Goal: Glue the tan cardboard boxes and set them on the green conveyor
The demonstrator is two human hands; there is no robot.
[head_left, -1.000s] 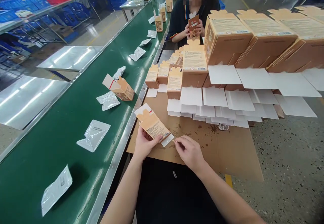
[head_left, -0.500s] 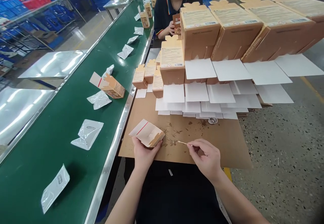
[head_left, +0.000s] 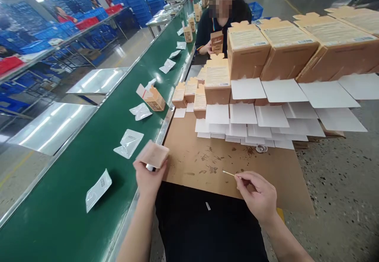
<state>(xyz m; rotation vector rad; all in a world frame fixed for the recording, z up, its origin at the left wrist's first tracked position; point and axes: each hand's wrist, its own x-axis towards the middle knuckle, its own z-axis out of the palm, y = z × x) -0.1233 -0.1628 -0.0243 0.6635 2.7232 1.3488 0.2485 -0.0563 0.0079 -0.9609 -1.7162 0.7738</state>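
My left hand (head_left: 150,177) is closed around a small carton (head_left: 154,154), tilted at the metal edge between the belt and the cardboard sheet; motion blurs it. Pinched between the fingertips of my right hand (head_left: 257,191) is a thin cotton swab (head_left: 229,173), its tip pointing left over the brown cardboard sheet (head_left: 189,163). Dark smears and crumbs mark the cardboard below the swab. A small round clear container (head_left: 261,148) stands near the stacked boxes.
Silver pouches (head_left: 130,141) and an open carton (head_left: 152,97) lie on the green conveyor (head_left: 71,191) at left. Stacked brown boxes (head_left: 248,53) with white flaps (head_left: 245,89) fill the right back. Across from me a person (head_left: 220,25) holds a brown box (head_left: 217,42).
My left hand has carried the carton left from the cardboard to the conveyor edge and turned it. My right hand keeps the swab over the cardboard. The camera view has swung left.
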